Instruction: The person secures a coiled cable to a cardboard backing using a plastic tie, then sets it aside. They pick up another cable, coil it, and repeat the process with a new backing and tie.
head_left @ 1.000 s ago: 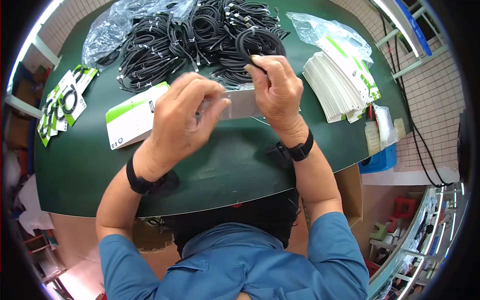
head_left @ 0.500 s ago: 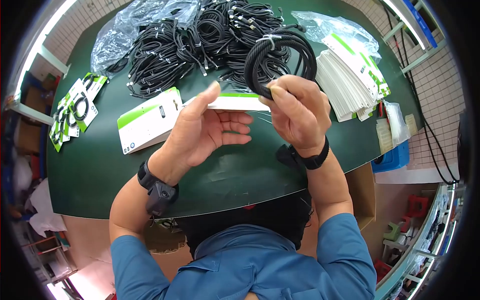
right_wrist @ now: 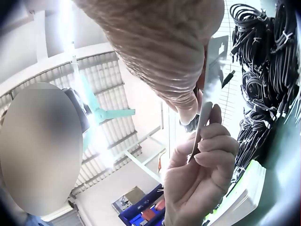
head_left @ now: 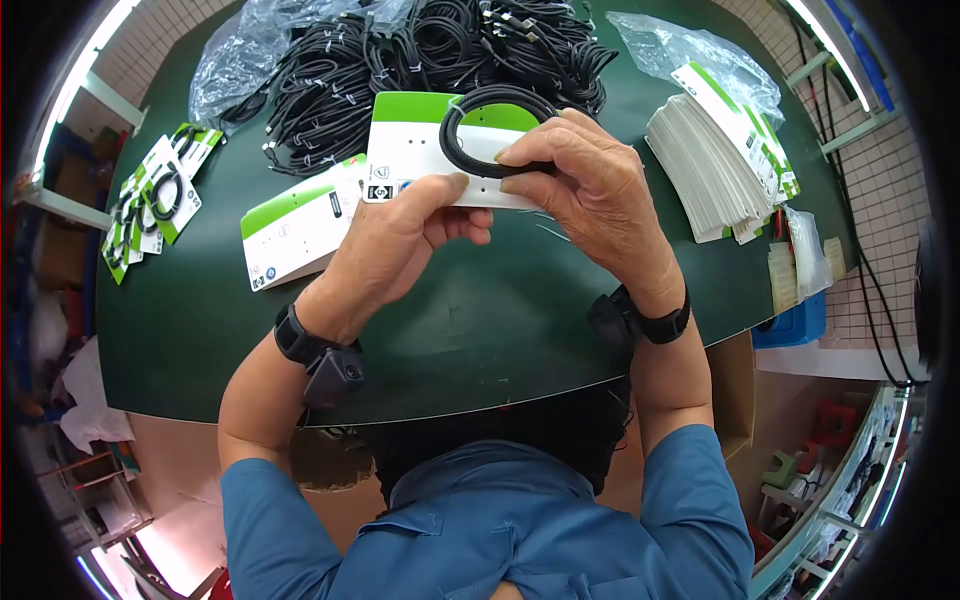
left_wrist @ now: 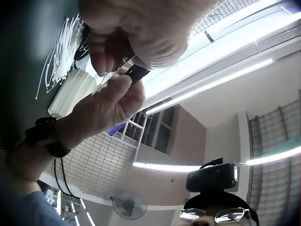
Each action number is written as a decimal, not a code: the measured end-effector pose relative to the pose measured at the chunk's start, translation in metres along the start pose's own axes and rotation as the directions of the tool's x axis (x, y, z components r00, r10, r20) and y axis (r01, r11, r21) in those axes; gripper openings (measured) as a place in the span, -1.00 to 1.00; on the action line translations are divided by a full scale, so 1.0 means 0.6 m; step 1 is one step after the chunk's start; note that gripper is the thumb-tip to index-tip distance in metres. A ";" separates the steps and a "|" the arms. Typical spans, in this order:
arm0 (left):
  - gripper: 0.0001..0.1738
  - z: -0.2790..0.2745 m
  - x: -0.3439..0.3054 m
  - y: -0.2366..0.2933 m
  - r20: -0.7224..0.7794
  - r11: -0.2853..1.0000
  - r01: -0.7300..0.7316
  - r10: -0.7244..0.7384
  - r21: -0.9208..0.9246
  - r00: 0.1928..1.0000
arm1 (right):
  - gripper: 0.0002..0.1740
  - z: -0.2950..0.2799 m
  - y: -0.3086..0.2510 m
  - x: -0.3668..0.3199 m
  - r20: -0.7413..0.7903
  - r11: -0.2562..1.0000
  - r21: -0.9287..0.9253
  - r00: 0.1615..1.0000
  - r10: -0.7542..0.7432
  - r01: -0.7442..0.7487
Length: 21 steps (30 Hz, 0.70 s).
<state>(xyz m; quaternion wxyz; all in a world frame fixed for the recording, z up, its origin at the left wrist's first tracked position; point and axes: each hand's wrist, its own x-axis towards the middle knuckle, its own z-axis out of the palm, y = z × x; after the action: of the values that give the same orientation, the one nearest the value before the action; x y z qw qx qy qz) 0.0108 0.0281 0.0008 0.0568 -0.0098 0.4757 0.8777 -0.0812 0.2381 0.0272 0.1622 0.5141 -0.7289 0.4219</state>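
My left hand (head_left: 392,238) pinches the lower left part of a white and green cardboard packaging card (head_left: 400,150), thumb on its front. Against the card's face lies a coiled black braided cable (head_left: 449,142), gripped by my right hand (head_left: 605,205) between thumb and fingers at the lower right of the coil. In the right wrist view the card (right_wrist: 205,115) shows edge-on between both hands, with a cable plug (right_wrist: 228,78) sticking out past it. Below the left hand's wrist side lies a pile of similar cards (head_left: 300,240).
A heap of tied black cables (head_left: 340,100) covers the back of the green table (head_left: 450,340). Cards with cables mounted (head_left: 165,195) lie at the left, a fanned stack of cards (head_left: 700,165) at the right. Plastic bags (head_left: 700,55) and white ties (left_wrist: 66,54) lie around.
The left hand, open half a second ago, now pinches the card, which has tilted up to show its face. The right hand has brought the coil down and left against the card.
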 end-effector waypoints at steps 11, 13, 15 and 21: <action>-0.66 0.007 -0.003 -0.007 0.058 0.970 -0.134 0.125 0.202 0.991 | -0.73 0.015 0.002 -0.002 -0.017 1.000 0.010 1.000 -0.012 0.012; -0.65 0.004 -0.002 -0.009 0.070 0.963 -0.149 0.137 0.225 0.988 | -0.72 0.018 0.005 -0.002 -0.009 0.999 0.011 0.999 -0.047 0.048; -0.65 0.000 -0.001 -0.012 0.101 0.946 -0.178 0.156 0.272 0.983 | -0.72 0.020 0.005 -0.003 -0.003 0.999 0.034 1.000 -0.027 0.027; -0.65 0.006 -0.003 -0.012 0.060 0.952 -0.210 0.202 0.224 0.978 | -0.70 0.029 -0.001 -0.003 0.007 0.998 0.058 1.000 -0.004 0.004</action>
<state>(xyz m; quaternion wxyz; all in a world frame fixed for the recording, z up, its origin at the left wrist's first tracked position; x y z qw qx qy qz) 0.0133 0.0350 -0.0032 -0.0257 0.0622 0.5710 0.8182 -0.0768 0.2254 0.0160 0.1455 0.5214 -0.7158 0.4410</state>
